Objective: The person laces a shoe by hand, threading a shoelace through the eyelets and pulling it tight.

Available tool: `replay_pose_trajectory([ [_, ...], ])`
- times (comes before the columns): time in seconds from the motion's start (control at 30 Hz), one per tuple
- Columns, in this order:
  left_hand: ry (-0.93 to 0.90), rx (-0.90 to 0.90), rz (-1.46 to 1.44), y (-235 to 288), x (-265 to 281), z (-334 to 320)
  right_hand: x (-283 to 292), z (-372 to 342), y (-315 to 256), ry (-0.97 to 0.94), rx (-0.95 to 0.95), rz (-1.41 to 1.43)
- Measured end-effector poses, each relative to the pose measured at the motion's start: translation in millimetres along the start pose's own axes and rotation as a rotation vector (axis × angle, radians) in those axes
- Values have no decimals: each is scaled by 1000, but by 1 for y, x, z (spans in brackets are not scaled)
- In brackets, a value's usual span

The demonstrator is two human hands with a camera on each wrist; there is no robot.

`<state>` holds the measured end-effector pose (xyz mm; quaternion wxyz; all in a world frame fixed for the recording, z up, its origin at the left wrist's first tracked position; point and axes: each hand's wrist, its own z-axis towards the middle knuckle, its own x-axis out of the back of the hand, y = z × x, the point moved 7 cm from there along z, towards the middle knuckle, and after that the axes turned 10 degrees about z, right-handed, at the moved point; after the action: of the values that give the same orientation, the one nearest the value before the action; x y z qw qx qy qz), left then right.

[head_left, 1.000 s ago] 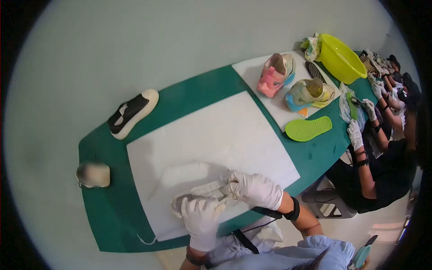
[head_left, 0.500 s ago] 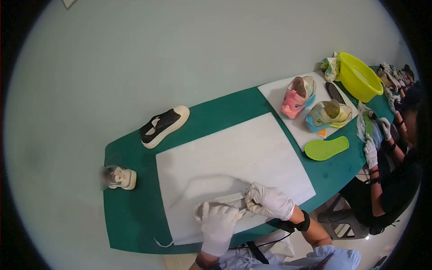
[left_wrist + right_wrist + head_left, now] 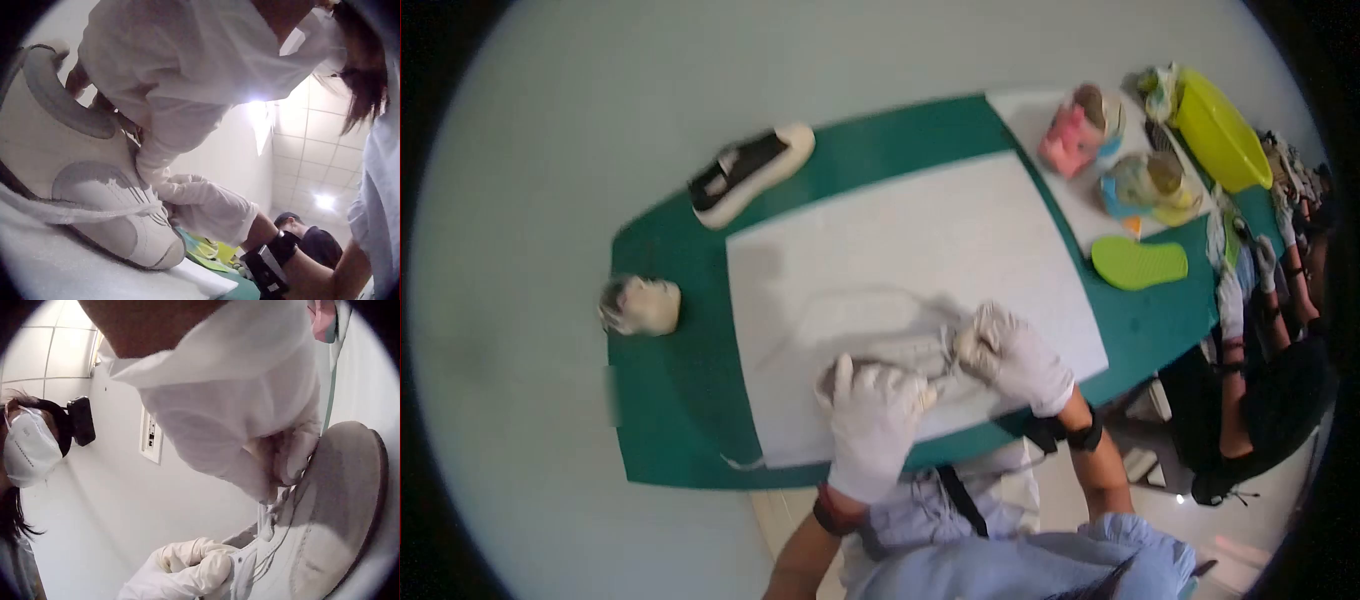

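Observation:
A white lace-up shoe [image 3: 112, 206] with a grey collar and grey side panel lies on the white board. In the head view the gloved left hand [image 3: 875, 425] lies over its heel end, thumb and fingers gripping the upper. The right hand [image 3: 1018, 360], also gloved, has its fingertips pinched at the laces near the front. From the right wrist view, the right hand [image 3: 250, 419] holds a lace [image 3: 267, 522] above the shoe's tongue area, while the left hand [image 3: 181, 572] grips the edge by the eyelets. A loose lace hangs across the shoe's side in the left wrist view.
On the green table [image 3: 670, 430] stand a black shoe [image 3: 750, 175] and a whitish shoe [image 3: 645, 305]. Right of the white board [image 3: 900, 240] are a pink shoe [image 3: 1072, 138], a multicoloured shoe [image 3: 1150, 187], a green insole [image 3: 1140, 262] and a yellow-green basin [image 3: 1220, 135]. People sit at right.
The head view has shifted, moving the table up and, overall, to the right in the picture. Both hands stay at the shoe, the right one still pinching at the laces.

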<state>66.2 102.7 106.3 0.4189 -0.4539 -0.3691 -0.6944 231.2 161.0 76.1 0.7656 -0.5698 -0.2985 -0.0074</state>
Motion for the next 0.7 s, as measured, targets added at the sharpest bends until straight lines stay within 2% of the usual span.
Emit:
replay_pose_trajectory([
  [0.03,23,4,-21,0,3,-1,-2,-3,4,27,-43,2],
  [0.13,-76,14,-5,-3,-9,-2,3,-3,2,74,-34,31],
  [0.23,-50,-2,8,-3,-9,-8,4,-4,0,99,-41,143],
  [0.37,-76,22,-16,-3,-13,-10,4,-5,3,107,-17,137],
  [0.47,-129,22,-18,-2,-9,-6,3,-6,12,163,-110,212],
  [0.7,-90,-1,22,-4,-13,-6,10,-9,25,301,-189,303],
])
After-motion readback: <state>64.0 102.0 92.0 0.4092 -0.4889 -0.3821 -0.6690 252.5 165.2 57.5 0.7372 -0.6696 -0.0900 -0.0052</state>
